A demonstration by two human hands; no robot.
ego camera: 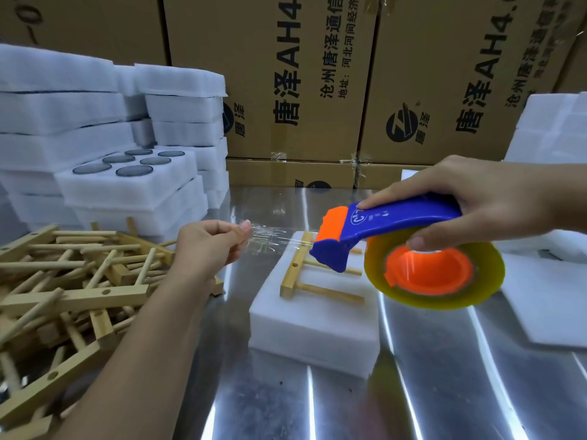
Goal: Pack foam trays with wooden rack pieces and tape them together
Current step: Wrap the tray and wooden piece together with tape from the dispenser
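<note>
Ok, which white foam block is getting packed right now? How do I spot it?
Find the shiny metal table in front of the cardboard boxes. One foam tray lies alone in its middle, under the blue and orange tape dispenser. Unlike the stacked foam at the left, holding grey discs, it has a wooden rack piece on top.

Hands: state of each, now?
Left hand: pinching tape end.
Right hand: gripping dispenser.
</note>
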